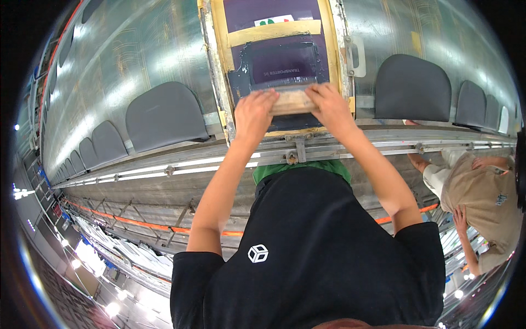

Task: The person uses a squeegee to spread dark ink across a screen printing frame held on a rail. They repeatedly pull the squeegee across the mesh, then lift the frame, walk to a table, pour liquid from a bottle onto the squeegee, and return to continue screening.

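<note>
My left hand (253, 116) and my right hand (331, 108) grip the two ends of a wooden-handled squeegee (293, 102), which is slightly blurred. It stands across the near part of a printing screen, whose pale frame (335, 38) surrounds purple mesh (284, 64). Dark ink (241, 78) lies smeared on the mesh around a rectangular area. Farther off, a strip of yellowish tape (274, 33) crosses the screen. The squeegee's lower edge and whatever is under the screen are hidden from me.
Dark grey rounded pieces (166, 117) lie in a row along the long shiny table (131, 49), on both sides of the screen. A metal rail (213, 166) runs along the near edge. At the right stands another person (475, 200) in a tan shirt.
</note>
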`<state>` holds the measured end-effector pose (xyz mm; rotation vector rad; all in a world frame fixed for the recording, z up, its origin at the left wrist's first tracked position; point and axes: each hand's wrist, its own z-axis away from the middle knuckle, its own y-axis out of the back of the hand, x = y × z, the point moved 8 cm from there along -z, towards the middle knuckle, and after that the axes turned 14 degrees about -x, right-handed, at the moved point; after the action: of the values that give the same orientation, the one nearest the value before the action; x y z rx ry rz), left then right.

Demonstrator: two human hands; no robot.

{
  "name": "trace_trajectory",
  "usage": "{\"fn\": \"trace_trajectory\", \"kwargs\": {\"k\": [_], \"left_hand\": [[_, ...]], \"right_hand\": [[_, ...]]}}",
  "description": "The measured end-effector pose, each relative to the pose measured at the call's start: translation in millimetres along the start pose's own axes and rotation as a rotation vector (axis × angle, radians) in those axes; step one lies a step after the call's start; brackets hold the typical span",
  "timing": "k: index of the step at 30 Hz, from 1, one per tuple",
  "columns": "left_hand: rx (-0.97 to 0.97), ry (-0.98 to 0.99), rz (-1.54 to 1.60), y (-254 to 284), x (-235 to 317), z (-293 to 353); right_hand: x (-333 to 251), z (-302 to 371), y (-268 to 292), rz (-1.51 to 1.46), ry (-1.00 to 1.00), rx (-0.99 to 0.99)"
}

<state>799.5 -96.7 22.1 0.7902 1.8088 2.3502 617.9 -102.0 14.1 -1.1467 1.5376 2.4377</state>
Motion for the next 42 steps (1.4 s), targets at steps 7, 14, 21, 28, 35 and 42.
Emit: {"fn": "trace_trajectory", "kwargs": {"k": [7,14,21,28,35,42], "left_hand": [[0.067,0.063,0.155,40,-36,-65],[0.027,0.015,0.074,23,-12,-33],[0.073,-0.072,0.077,32,-15,-28],[-0.006,0.062,0.083,43,-41,-92],[-0.053,-0.006,0.049,-10,3,8],[-0.003,-0.014,0.062,3,21,15]], "right_hand": [[9,-58,58,0.144,0.049,0.097],[13,-21,12,0.025,0.061,0.106],[4,-22,26,0.018,0.052,0.094],[39,-78,50,-0.038,0.031,0.164],[5,16,3,-0.150,0.043,0.041],[195,-24,78,-0.277,-0.265,0.645]]}}
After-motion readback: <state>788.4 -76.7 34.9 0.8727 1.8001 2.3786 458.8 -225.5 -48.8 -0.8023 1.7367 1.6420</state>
